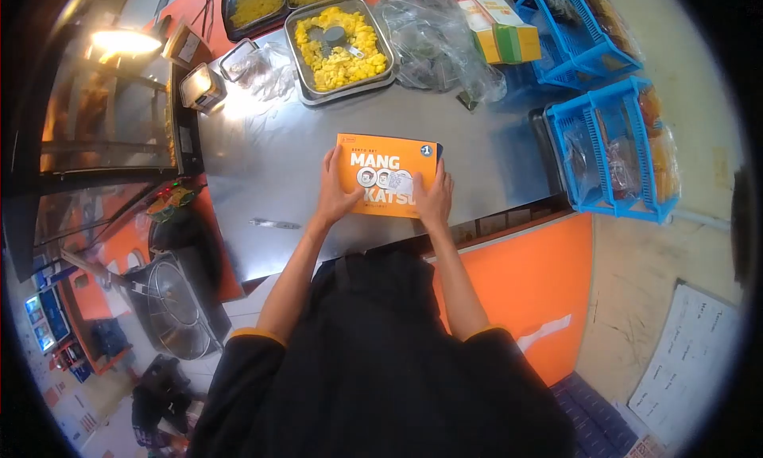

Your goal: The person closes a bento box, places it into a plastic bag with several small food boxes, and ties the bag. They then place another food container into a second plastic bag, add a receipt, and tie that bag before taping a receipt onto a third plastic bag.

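Note:
An orange printed food box [381, 207] with white lettering is between my two hands, over the front part of the steel table. My left hand [337, 192] grips its left side, thumb on the printed face. On the right side, my right hand [434, 196] holds it the same way, with the thumb over the lettering. The fingers behind the box are partly hidden. To the left of my left forearm lies a slim metallic tool [275, 223], its kind too small to make out.
On the steel table [493, 152], a tray of yellow food [377, 79] stands at the back beside clear plastic bags [421, 40] and a green, orange and white carton [504, 32]. Blue baskets [598, 152] line the right. A lit glass display case [107, 116] is at left.

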`<state>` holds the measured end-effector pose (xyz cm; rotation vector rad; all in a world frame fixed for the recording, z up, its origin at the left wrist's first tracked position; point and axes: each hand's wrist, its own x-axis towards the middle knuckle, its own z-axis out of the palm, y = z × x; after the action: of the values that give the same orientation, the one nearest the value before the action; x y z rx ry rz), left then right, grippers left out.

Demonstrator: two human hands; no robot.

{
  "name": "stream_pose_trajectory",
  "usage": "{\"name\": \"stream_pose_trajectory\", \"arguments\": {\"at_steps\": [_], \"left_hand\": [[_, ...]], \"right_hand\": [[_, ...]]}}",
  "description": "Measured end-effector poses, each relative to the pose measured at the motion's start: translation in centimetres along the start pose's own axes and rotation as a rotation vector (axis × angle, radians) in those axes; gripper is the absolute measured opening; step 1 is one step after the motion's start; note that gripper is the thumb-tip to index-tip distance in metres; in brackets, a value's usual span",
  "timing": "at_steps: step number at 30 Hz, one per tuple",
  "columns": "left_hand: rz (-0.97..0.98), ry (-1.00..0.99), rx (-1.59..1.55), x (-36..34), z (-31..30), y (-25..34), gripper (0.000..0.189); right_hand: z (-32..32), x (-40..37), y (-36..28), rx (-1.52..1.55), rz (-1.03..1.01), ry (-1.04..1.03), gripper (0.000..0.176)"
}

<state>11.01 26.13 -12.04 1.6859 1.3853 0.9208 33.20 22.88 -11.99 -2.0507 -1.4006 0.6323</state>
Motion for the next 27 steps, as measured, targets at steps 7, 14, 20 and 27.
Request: {"name": "stream_pose_trajectory", "arguments": {"at_steps": [7, 14, 20, 27], "left_hand": [[-0.014, 0.026, 0.047, 1.8, 0.4, -0.5, 0.096], [0.019, 0.076, 0.083, 1.9, 1.3, -1.5, 0.093], [-0.074, 0.101, 0.126, 2.7, 1.3, -1.2, 0.094], [-0.262, 0.155, 0.060, 1.5, 1.4, -1.7, 0.105]], "right_hand": [[0.9, 2.7, 0.9, 0.048, -0.108, 0.053, 0.068], [2.4, 2.9, 2.7, -0.128, -0.175, 0.158, 0.044], [2.7, 3.3, 3.3, 0.064, -0.123, 0.138, 0.033], [2.6, 3.1, 4.1, 0.238, -0.127, 0.001, 0.037]]}}
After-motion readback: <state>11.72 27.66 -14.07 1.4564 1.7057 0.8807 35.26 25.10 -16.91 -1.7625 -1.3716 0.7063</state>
